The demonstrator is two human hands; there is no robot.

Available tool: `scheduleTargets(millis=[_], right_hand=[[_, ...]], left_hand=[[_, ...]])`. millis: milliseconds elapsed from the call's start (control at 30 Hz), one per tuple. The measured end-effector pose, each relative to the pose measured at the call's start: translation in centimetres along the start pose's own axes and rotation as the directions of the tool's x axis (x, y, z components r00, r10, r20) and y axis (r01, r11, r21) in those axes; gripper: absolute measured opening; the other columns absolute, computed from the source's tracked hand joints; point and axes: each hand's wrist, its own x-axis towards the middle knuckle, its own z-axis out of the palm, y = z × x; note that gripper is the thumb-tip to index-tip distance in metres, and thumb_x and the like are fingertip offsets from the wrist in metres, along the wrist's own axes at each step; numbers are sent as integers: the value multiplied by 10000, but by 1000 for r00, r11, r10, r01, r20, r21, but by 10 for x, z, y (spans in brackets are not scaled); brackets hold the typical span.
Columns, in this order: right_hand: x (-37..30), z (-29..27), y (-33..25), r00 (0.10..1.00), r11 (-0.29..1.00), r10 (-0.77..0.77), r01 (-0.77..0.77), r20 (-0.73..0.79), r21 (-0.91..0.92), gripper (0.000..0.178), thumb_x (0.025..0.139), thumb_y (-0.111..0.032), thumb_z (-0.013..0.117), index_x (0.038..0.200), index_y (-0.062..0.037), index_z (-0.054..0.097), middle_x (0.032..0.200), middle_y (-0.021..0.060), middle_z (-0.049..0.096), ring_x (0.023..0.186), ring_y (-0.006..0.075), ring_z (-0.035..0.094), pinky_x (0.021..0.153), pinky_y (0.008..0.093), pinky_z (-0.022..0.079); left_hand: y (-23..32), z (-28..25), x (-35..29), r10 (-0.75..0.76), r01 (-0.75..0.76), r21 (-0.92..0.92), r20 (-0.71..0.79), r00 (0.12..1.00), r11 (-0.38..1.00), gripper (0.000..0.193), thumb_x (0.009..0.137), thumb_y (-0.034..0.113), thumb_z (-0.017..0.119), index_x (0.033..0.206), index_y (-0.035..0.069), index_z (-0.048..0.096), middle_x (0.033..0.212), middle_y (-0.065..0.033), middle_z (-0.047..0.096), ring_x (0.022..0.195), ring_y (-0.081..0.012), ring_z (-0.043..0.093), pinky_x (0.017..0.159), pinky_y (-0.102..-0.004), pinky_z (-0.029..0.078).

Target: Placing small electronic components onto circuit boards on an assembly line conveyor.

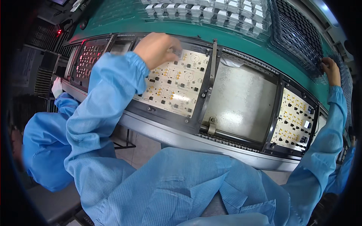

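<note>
We hold our left grip (160, 49) over the far edge of a cream circuit board (181, 86), which sits in a black carrier frame (169, 116) on the conveyor (169, 136). Its fingers are bent with a narrow gap; the fingertips are blurred, so we cannot tell whether we hold anything.

Our right grip (332, 72) reaches past the conveyor's far edge to the right side of the green desk (298, 67). Thumb and fingers stand close together at the right edge of a stack of black trays (298, 32); we cannot tell whether they pinch something.

Left of these trays, along the desk, lie clear trays (267, 23) with white pieces (221, 16). A smaller-looking circuit board (292, 119) sits toward the conveyor's right end. Near its left end, we see a co-worker's blue sleeve (45, 145) and white-gloved hand (57, 87).
</note>
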Motion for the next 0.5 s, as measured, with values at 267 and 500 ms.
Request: scheduleTargets(millis=[267, 500], right_hand=[[-29, -33, -133, 993, 926, 37, 7, -108, 377, 252, 909, -146, 585, 1137, -38, 577, 929, -8, 582, 833, 58, 530, 763, 203, 422], [-45, -17, -270, 985, 632, -114, -30, 131, 774, 228, 865, -58, 599, 1088, -13, 580, 959, -33, 556, 837, 26, 492, 760, 173, 406]], left_hand=[[-23, -1, 53, 8, 192, -318, 534, 846, 928, 200, 675, 43, 789, 846, -5, 698, 793, -101, 692, 719, -168, 650, 644, -290, 510], [-25, 12, 58, 40, 179, -337, 551, 833, 924, 148, 704, 25, 780, 827, -2, 703, 733, -64, 682, 651, -102, 616, 585, -251, 487]])
